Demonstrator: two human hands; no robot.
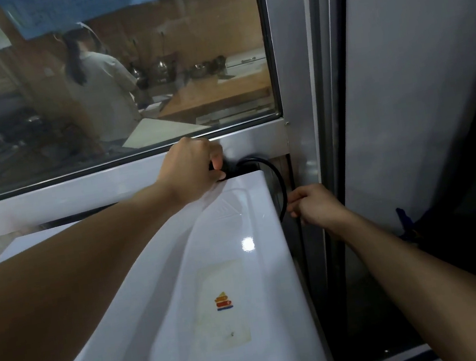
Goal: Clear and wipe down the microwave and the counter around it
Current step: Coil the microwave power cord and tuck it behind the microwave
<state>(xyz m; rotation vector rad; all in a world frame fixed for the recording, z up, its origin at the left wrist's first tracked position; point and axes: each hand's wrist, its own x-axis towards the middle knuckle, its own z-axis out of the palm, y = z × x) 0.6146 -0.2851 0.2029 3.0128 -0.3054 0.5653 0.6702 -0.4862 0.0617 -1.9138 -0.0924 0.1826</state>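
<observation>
Behind the white microwave [213, 275] the black plug [220, 169] is gripped by the left hand [190, 168] while its cord [279, 186] is pinched by the right hand [313, 206], so unplugging seems underway and a straight pull is likely called for next.

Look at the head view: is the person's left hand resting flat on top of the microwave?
No: the left hand is behind the microwave's rear edge, fingers curled round the black cable.
</observation>
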